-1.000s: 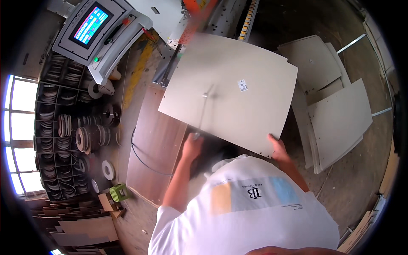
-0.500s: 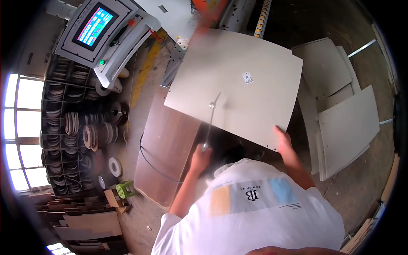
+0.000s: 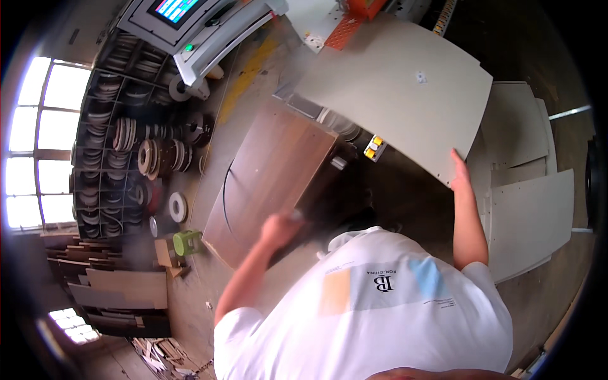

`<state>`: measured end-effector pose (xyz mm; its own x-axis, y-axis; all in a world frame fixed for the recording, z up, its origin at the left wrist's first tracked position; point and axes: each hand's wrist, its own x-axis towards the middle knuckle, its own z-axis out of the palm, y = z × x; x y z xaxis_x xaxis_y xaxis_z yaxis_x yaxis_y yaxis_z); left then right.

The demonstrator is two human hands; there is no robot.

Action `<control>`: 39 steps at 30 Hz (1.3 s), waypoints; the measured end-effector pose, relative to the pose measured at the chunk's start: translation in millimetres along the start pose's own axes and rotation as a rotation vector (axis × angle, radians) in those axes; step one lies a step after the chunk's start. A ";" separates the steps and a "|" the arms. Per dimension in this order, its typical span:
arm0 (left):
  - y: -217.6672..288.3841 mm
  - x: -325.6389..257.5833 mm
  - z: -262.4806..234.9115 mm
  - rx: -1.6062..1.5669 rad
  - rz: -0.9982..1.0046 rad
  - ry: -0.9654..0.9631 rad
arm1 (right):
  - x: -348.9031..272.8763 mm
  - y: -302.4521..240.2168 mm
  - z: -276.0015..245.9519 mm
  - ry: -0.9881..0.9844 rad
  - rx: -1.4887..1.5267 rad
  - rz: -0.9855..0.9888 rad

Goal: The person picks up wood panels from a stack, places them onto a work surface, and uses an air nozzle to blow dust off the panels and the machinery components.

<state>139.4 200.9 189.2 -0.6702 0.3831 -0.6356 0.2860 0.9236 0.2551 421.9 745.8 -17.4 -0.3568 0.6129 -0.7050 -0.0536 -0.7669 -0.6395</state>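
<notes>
My right hand [image 3: 460,171] is closed on the near right corner of a large pale flat panel [image 3: 405,95], thumb on top. The panel's far part lies under an orange machine part [image 3: 361,19], and a small label [image 3: 421,77] sticks to its top. My left hand [image 3: 282,229], smeared by motion, is a fist above the near edge of a brown wood-grain cabinet [image 3: 272,171], apart from the panel. A small grey end [image 3: 297,215] shows at the fist. It appears to belong to the thin metal rod seen earlier, whose length is lost in the blur.
A grey control console [image 3: 221,31] with a lit screen stands at the far left. Several pale panels [image 3: 532,209] are stacked at the right. Racks of edging rolls [image 3: 152,158], a green stool [image 3: 187,242] and stacked boards [image 3: 120,285] line the left. A black cable [image 3: 225,202] crosses the cabinet.
The whole view has shifted. My left hand has drawn back from the panel toward the cabinet's near edge. The panel has slid away from the cabinet, uncovering yellow rollers; my right hand stays on its corner.
</notes>
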 end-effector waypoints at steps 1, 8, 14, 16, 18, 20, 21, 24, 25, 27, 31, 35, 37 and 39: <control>-45.8 23.4 -6.8 -0.112 -0.060 0.159 | 25.5 -2.8 -21.2 -0.066 0.039 -0.018; -172.1 -27.6 -220.7 0.726 -0.202 0.461 | -8.2 -10.8 -12.0 0.077 -0.036 -0.115; -65.8 -33.8 -200.0 0.736 0.432 0.443 | -102.8 37.5 -24.6 0.028 -0.092 -0.092; -31.3 -12.1 -133.3 0.516 0.663 0.305 | -120.2 47.5 -33.3 -0.043 -0.028 -0.102; 20.1 4.5 -58.5 0.500 0.704 0.144 | -129.2 53.1 -56.4 -0.019 0.136 -0.160; 71.5 2.2 6.8 0.492 0.628 0.004 | -142.2 53.6 -84.7 -0.004 0.234 -0.214; 100.2 -7.3 33.6 0.429 0.572 -0.045 | -150.6 48.4 -103.2 0.012 0.250 -0.248; 132.5 -0.8 101.9 0.438 0.718 -0.124 | -183.0 36.9 -148.9 0.088 0.281 -0.353; 142.8 1.7 117.5 0.446 0.687 -0.215 | -192.8 36.5 -165.8 0.131 0.244 -0.370; 166.3 1.3 144.7 0.401 0.718 -0.349 | -213.0 41.9 -198.9 0.175 0.197 -0.385; 163.6 32.7 217.7 -0.010 0.874 -0.551 | -238.9 66.0 -213.1 0.100 0.110 -0.367; 237.7 11.0 221.9 0.260 0.714 -0.573 | -236.6 135.6 -250.5 0.177 0.086 -0.224; 289.4 -2.2 212.8 0.327 0.674 -0.484 | -219.5 202.6 -299.0 0.246 -0.081 -0.228; 319.4 35.9 230.5 0.322 0.909 -0.358 | -217.9 274.6 -352.3 0.327 -0.407 -0.298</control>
<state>364.5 507.2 79.9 0.1196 0.8616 -0.4934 0.7884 0.2196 0.5746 813.5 468.7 -147.4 -0.0720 0.8667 -0.4935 0.2775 -0.4579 -0.8446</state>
